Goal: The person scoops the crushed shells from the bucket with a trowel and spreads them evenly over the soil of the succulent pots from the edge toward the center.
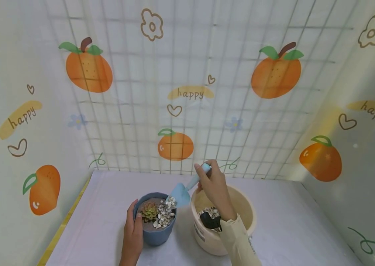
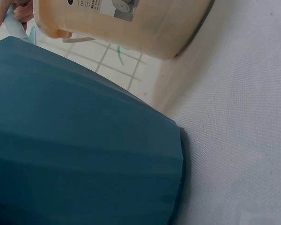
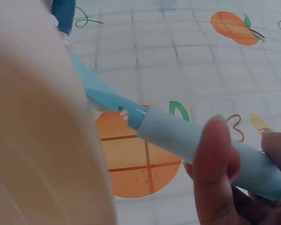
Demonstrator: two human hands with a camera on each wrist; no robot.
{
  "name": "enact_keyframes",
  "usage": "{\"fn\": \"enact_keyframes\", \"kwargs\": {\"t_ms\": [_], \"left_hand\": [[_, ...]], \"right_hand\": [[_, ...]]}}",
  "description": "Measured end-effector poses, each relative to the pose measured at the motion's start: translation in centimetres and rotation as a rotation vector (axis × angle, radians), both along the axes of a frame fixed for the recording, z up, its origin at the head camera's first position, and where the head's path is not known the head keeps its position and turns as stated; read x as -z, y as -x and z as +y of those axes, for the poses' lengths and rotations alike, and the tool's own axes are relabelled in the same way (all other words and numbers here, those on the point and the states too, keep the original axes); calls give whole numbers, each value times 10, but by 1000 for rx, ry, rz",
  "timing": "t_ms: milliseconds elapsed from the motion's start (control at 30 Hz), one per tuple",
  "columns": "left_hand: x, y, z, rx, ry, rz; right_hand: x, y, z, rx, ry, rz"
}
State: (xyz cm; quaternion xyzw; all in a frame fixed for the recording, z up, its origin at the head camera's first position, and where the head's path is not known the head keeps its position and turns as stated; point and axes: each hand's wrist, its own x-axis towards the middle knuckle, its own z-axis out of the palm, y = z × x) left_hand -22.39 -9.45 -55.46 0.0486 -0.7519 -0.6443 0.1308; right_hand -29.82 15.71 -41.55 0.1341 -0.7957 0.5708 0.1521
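My left hand holds a blue flower pot by its left side, thumb at the rim and fingers along the outer wall. In the pot, a green rosette succulent sits in brown soil, with white pebbles covering the right part. My right hand grips the handle of a light blue trowel. Its blade tilts down over the pot's right rim, with pebbles at its tip. The right wrist view shows fingers wrapped round the handle. In the left wrist view the pot wall fills much of the picture.
A cream bucket stands right of the pot under my right forearm, with pebbles inside. A black wrist strap piece overlaps its opening. Behind the white-covered table hangs a curtain with orange prints over a wire grid.
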Motion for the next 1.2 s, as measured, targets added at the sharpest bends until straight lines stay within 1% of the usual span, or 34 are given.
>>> {"fn": "enact_keyframes", "kwargs": {"t_ms": [367,600,933,1200], "left_hand": [[-3,1,-2,32,-13,6],[-5,2,-5,70,-7,31],[-2,1,-6,80,-18,46],[-2,0,-6,69,-22,27]], "right_hand": [[1,2,0,-5,18,5],[0,3,-1,-3,26,8],[0,2,-1,-31,36,21],[1,0,-2,-42,61,66]]}}
